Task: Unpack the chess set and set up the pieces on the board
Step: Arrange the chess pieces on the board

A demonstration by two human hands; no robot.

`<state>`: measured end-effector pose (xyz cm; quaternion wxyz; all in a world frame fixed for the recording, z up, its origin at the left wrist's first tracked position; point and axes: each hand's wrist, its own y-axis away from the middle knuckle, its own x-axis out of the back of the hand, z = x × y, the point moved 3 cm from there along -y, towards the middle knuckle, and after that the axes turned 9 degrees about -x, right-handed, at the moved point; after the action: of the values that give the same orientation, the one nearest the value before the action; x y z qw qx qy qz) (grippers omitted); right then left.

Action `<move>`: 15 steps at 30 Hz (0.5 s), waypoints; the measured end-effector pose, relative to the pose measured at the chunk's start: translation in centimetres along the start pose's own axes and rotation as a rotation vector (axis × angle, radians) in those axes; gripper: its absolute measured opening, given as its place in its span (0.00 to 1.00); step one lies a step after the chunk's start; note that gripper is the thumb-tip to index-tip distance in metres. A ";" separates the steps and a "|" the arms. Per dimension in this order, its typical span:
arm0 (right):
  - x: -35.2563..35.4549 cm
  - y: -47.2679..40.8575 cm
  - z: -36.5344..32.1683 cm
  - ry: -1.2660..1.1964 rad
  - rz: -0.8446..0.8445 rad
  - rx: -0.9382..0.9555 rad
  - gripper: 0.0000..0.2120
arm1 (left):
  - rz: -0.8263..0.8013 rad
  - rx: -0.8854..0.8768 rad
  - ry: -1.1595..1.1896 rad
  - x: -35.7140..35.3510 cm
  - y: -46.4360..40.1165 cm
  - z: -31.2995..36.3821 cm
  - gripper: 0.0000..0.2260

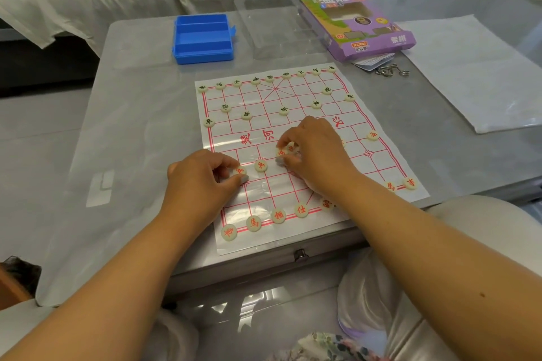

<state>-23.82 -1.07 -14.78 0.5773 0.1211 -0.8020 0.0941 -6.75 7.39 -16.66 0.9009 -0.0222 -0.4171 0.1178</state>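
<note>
While the black side sits placed, the left hand (202, 174) is pinching a cream red-lettered soldier disc (240, 170) on the white paper board (390, 155); the right hand's (315, 149) curled fingers (289, 159) are gripping several discs (286, 150), each needing its own soldier point next.

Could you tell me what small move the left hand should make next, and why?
Probably set it down: the left hand pinches a red-lettered piece just over a line crossing on the board, beside a placed piece. Lowering it there and letting go would likely continue that row.
</note>
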 end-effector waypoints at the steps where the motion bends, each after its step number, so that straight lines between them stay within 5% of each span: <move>1: 0.9 -0.2 0.4 -0.020 0.013 -0.014 0.15 | -0.001 -0.001 0.001 0.0 0.0 0.0 0.12; 8: 2.9 -0.7 4.0 -0.126 -0.087 -0.204 0.12 | -0.003 -0.007 0.006 0.1 0.0 0.1 0.11; 15: 1.0 -0.9 2.8 -0.038 -0.168 -0.161 0.14 | -0.001 -0.013 0.013 0.1 0.0 -0.1 0.10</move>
<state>-26.44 -2.82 -14.68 0.5757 0.1426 -0.8048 -0.0215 -6.68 7.45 -16.67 0.9035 -0.0288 -0.4120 0.1147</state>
